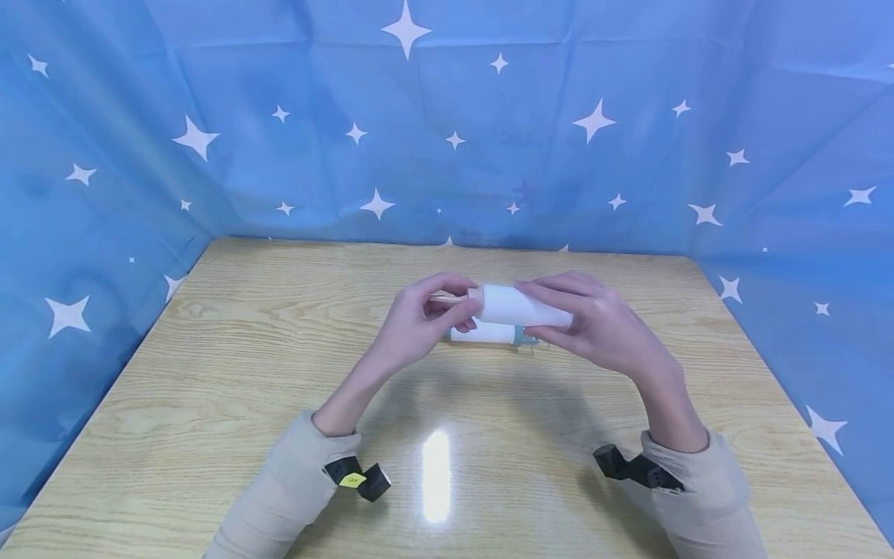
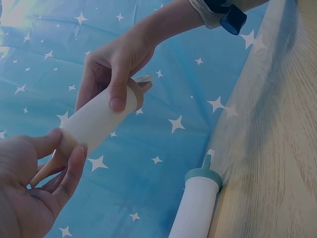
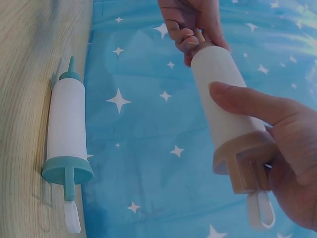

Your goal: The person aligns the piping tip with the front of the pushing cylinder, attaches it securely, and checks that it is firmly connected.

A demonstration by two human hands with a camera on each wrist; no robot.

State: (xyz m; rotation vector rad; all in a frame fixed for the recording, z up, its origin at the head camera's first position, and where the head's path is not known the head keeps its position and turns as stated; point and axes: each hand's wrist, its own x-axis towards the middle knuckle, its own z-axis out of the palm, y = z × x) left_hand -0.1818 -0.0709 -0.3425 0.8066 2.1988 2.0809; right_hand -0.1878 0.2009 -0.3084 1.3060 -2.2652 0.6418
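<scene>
A white syringe-like tube with tan ends (image 1: 513, 305) is held above the table, nearly level in the head view. My left hand (image 1: 412, 326) pinches its tan, tapered nozzle end (image 2: 47, 171) between thumb and fingers. Round the white body, my right hand (image 1: 604, 322) grips with thumb on one side and fingers on the other. The tan flange and handle (image 3: 242, 163), with a white loop (image 3: 261, 210), show beside the right palm. Behind the hands lies a similar white tube with teal ends (image 3: 67, 119), untouched and partly hidden in the head view.
The wood-grain table (image 1: 230, 388) spreads around the hands, with a bright light reflection in front. A blue cloth with white stars (image 1: 314, 155) hangs behind the table and along both sides. Black wrist cameras sit on both sleeves (image 1: 293, 473).
</scene>
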